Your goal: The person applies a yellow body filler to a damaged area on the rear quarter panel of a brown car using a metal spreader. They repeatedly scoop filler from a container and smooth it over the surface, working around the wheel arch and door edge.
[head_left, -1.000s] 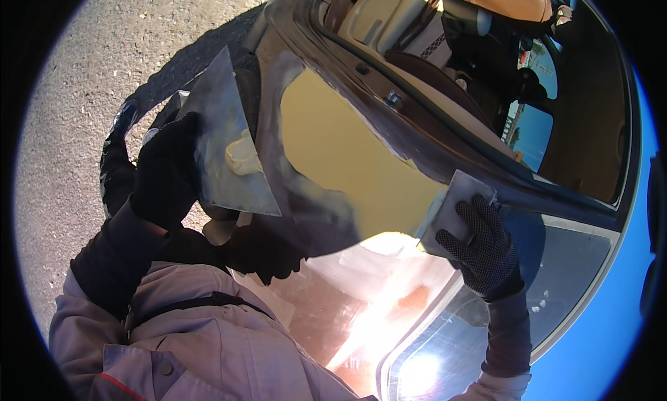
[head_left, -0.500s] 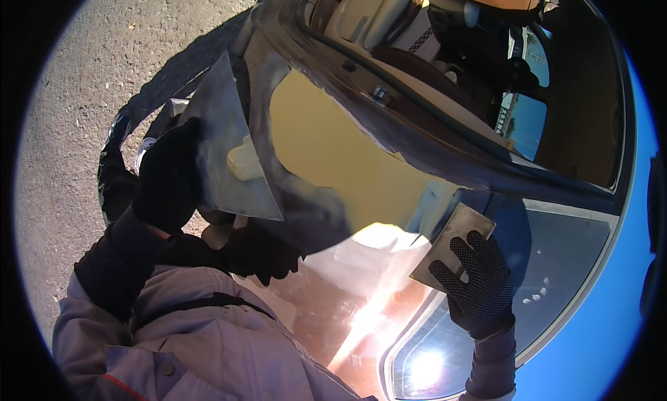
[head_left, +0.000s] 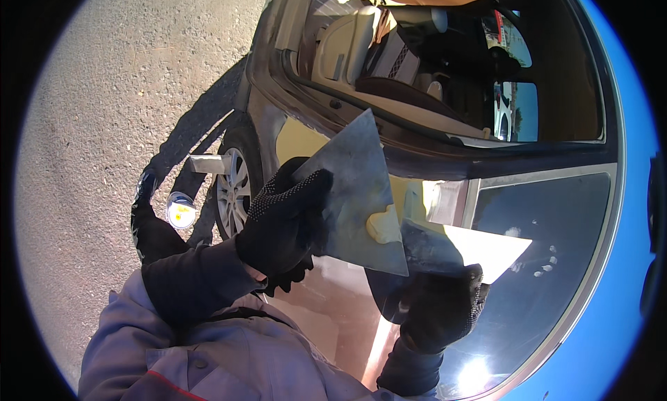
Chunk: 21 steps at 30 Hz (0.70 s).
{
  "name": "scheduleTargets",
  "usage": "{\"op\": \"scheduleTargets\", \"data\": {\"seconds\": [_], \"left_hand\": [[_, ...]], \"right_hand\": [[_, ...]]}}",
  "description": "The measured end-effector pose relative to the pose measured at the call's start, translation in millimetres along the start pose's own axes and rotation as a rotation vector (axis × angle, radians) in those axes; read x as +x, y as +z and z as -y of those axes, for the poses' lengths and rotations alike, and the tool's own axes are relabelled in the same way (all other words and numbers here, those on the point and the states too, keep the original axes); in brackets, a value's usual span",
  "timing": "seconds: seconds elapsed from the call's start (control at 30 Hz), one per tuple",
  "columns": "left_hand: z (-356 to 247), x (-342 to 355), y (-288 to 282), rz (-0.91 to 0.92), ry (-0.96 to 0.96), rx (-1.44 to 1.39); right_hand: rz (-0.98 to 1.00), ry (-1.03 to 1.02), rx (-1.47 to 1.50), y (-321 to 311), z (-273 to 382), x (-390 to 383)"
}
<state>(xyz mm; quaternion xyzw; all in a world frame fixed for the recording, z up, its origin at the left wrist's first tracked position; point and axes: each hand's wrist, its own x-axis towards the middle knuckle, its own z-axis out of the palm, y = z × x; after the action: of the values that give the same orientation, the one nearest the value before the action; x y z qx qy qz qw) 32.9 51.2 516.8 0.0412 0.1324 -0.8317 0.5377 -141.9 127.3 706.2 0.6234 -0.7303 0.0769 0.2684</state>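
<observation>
My left hand [head_left: 285,220], in a black dotted glove, grips a flat grey metal plate [head_left: 351,192] by its edge. A small lump of pale yellow putty [head_left: 383,225] sits on that plate near one side. In my right hand [head_left: 442,307], gloved the same way, is a thin metal putty spreader [head_left: 490,251], partly in bright sun. The spreader is close to the plate's lower corner; whether they touch I cannot tell. Behind both tools, the car's body panel carries a broad patch of yellow filler [head_left: 297,140], mostly hidden by the plate.
Beyond the panel is the car's open door frame, with a pale seat [head_left: 347,50] inside. A dark side window [head_left: 549,241] with whitish smudges lies to the right. On the left are a wheel [head_left: 235,192], a round white tub [head_left: 181,212] and rough ground [head_left: 104,123].
My left hand has brought the plate rightward across the panel. The right hand has lifted the spreader off the panel beside the window and turned it, drawing close to the plate.
</observation>
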Motion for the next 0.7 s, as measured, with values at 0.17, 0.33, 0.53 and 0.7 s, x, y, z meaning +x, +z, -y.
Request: {"op": "scheduleTargets", "data": {"seconds": [0.17, 0.33, 0.53, 0.7], "left_hand": [[-6.5, -8.0, 18.3, -0.110, 0.187, 0.197], [-24.5, -18.8, 12.8, -0.115, 0.365, 0.301], [-7.9, -38.4, 8.3, -0.069, 0.686, 0.665], [-17.4, -52.8, 2.4, 0.102, 0.696, 1.088]], "right_hand": [[0.363, -0.036, 0.525, -2.7, 25.9, 0.8], [0.618, -0.129, 0.273, -1.1, 23.8, 17.3], [0.304, -0.063, 0.421, 26.2, 56.6, 6.7], [-0.006, -0.385, 0.140, 34.4, 43.9, 9.2]]}}
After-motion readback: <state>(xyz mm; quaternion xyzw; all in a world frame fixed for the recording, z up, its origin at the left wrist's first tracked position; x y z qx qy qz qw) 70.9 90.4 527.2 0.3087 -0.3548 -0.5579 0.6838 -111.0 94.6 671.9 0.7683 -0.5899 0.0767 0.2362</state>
